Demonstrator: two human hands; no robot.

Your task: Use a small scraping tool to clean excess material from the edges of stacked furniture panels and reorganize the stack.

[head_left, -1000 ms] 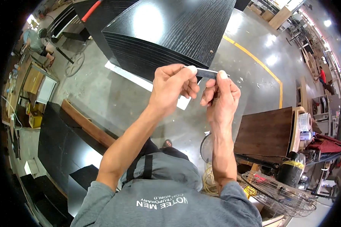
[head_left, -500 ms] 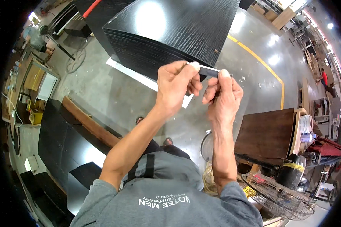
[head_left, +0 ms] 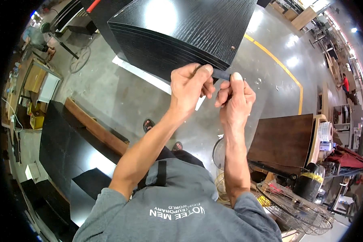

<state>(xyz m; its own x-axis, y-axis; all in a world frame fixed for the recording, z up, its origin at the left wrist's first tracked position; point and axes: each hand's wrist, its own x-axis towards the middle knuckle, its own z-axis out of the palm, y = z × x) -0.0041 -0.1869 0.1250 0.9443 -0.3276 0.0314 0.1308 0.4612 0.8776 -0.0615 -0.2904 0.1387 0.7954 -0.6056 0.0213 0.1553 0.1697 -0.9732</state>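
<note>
at the left, a wooden cabinet (head_left: pixel 35 80) stands with its front open in places, and a yellow box (head_left: pixel 37 120) sits low in it; what the yellow box holds is too small to tell. a white box (head_left: pixel 31 171) rests nearer, beyond the edge of a glossy black panel (head_left: pixel 64 141), and its inside cannot be made out. far to the right, a grey shelf unit (head_left: pixel 343 121) has small items in its compartments, too blurred to name.

both hands are raised in front of the body, near each other, with a small dark strip (head_left: pixel 221 74) stretched between them. the left hand (head_left: pixel 189 84) pinches the strip's left end between thumb and index finger, closed tight, the other fingers curled loosely below. the right hand (head_left: pixel 236 99) pinches the right end the same way, its thumb lying on top. only the middle of the strip shows between the two thumbs.

the strip is in the air by the near corner of a stack of black panels (head_left: pixel 177 34); it overlaps that corner in view, and i cannot tell whether it touches. a white strip (head_left: pixel 141 75) lies along the foot of the stack, partly behind the left hand. at the right, a dark brown board (head_left: pixel 282 139) stands beside a white roll (head_left: pixel 326 131), with a wire-caged fan (head_left: pixel 292 207) below.
</note>
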